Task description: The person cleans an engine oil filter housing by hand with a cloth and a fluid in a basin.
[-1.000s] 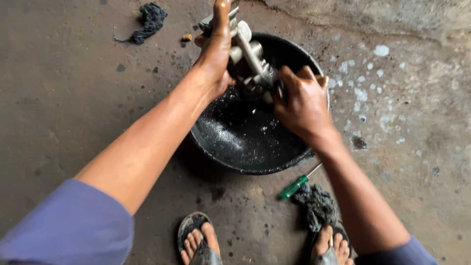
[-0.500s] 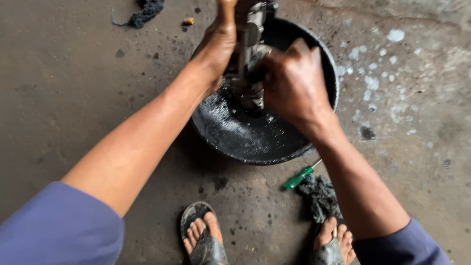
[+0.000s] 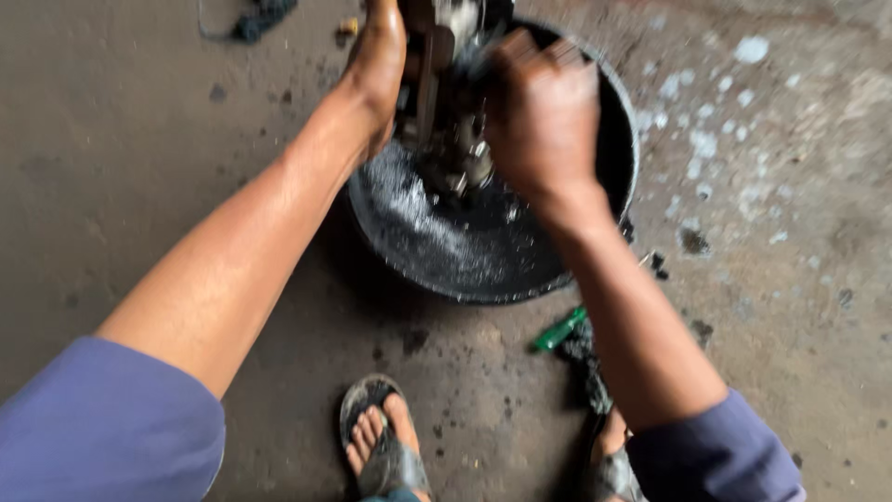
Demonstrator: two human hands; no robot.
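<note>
left hand [image 3: 376, 65] and right hand [image 3: 539, 116] clamped on greasy metal part [image 3: 446, 102] over black basin [image 3: 623, 177]. oily grip, so could slip and splash, judging by the wet sheen.

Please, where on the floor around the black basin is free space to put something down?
Bare concrete lies left of the black basin, beyond the left hand, and at far right past the pale spots. It is crowded below the basin: green-handled tool, dark rag, sandalled feet. The right hand works over the metal part.
</note>
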